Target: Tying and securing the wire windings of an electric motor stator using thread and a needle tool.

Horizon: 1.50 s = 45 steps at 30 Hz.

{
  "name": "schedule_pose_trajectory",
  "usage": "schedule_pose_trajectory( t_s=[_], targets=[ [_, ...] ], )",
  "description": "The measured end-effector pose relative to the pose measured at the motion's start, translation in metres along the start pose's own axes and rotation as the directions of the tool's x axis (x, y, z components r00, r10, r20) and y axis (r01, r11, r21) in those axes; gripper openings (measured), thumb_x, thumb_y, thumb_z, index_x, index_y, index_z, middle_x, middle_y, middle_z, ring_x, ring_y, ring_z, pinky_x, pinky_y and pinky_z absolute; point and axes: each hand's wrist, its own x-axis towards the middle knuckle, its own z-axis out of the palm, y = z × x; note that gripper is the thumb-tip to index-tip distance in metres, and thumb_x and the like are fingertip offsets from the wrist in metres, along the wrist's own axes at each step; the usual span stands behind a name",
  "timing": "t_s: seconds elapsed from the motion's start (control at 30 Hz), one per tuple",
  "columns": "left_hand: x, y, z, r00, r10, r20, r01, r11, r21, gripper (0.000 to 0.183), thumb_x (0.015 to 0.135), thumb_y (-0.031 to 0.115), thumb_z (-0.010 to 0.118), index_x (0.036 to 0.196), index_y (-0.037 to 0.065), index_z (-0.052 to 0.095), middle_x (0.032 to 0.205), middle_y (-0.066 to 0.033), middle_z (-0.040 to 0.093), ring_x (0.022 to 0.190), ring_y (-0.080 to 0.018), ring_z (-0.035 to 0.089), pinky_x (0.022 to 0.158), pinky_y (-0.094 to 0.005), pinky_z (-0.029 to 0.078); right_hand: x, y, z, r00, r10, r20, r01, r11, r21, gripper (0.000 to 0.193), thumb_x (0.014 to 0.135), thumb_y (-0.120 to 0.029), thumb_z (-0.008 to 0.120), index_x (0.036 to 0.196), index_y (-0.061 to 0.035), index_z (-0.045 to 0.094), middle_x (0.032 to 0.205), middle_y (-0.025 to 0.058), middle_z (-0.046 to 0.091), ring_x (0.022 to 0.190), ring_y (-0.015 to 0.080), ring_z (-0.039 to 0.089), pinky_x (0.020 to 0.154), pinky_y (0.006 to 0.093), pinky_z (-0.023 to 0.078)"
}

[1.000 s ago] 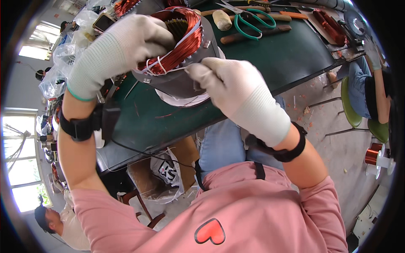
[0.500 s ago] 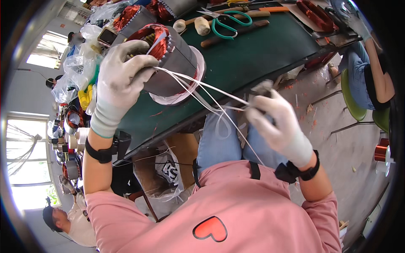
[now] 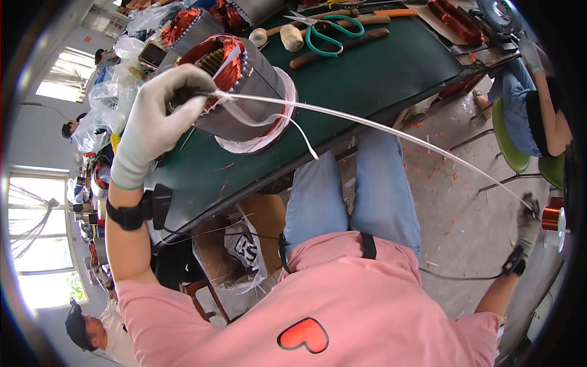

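A motor stator [image 3: 264,76], a grey metal cylinder with copper-red windings [image 3: 229,72], stands on a white round base [image 3: 288,129] on the green bench top. Beside its near left side, my left hand [image 3: 160,113], in a white glove, is closed in a pinch on white cord [image 3: 367,120] where it gathers by the windings. From there the cord runs taut across my lap. Its far end goes to my right hand [image 3: 527,221], gloved and closed on it, stretched out far right. A short loose cord end [image 3: 309,147] dangles below the stator.
On the green bench [image 3: 373,79] lie green-handled scissors [image 3: 327,44], a wooden mallet [image 3: 292,38] and dark sticks. Plastic bags and other stators crowd the left. A copper wire spool [image 3: 553,219] is close to my right hand. Another person sits on a green chair [image 3: 509,134].
My right hand has moved from above my lap far out to the right, drawing the looped cord into a long straight line. My left hand has shifted slightly down and left.
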Motion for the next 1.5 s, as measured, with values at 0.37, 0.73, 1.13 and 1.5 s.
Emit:
schedule_pose_trajectory(
  t_s=[0.37, 0.73, 1.13, 1.5],
  targets=[
    [0.010, -0.042, -0.019, 0.998, 0.026, 0.054, -0.013, 0.970, -0.241, 0.025, 0.096, 0.019, 0.059, 0.109, -0.002, 0.063, 0.101, -0.0024, 0.065, 0.095, -0.0086, 0.059, 0.087, -0.0251, 0.048, -0.108, -0.048, 0.192, 0.992, 0.038, -0.119, -0.051, 0.993, -0.107, 0.033, 0.105, -0.022, 0.052, 0.124, 0.0036, 0.060, 0.084, 0.0001, 0.058, 0.053, 0.0030, 0.036, 0.047, 0.0197, 0.032],
    [0.054, -0.029, -0.017, 0.942, 0.325, 0.085, -0.297, 0.685, 0.665, 0.015, 0.089, 0.009, 0.063, 0.102, 0.004, 0.066, 0.094, -0.0172, 0.070, 0.090, -0.0384, 0.067, 0.080, -0.0448, 0.054, -0.308, 0.067, 0.571, 0.061, 0.305, 0.950, -0.998, 0.036, 0.052, 0.035, 0.104, -0.037, 0.057, 0.119, -0.0047, 0.060, 0.090, -0.0014, 0.056, 0.068, 0.0036, 0.050, 0.059, 0.0205, 0.042],
    [0.012, -0.037, 0.002, 0.952, 0.048, -0.303, -0.059, 0.998, -0.027, 0.018, 0.099, 0.010, 0.060, 0.110, -0.001, 0.068, 0.101, -0.0029, 0.070, 0.095, -0.0087, 0.062, 0.089, -0.0251, 0.049, -0.099, 0.092, 0.118, 0.947, 0.299, 0.115, -0.296, 0.679, 0.672, 0.019, 0.104, -0.012, 0.050, 0.112, 0.0008, 0.063, 0.073, -0.0018, 0.055, 0.053, 0.0056, 0.037, 0.052, 0.0211, 0.035],
    [-0.005, -0.080, -0.134, 0.905, 0.089, -0.417, 0.065, 0.937, 0.342, 0.025, 0.101, 0.012, 0.055, 0.122, 0.004, 0.068, 0.108, -0.0094, 0.066, 0.092, -0.0134, 0.064, 0.082, -0.0261, 0.055, -0.124, 0.058, 0.115, 0.927, 0.178, 0.331, -0.297, 0.887, 0.355, 0.032, 0.104, -0.008, 0.052, 0.135, -0.0018, 0.055, 0.095, 0.0012, 0.056, 0.072, 0.0035, 0.046, 0.056, 0.0189, 0.038]
  ],
)
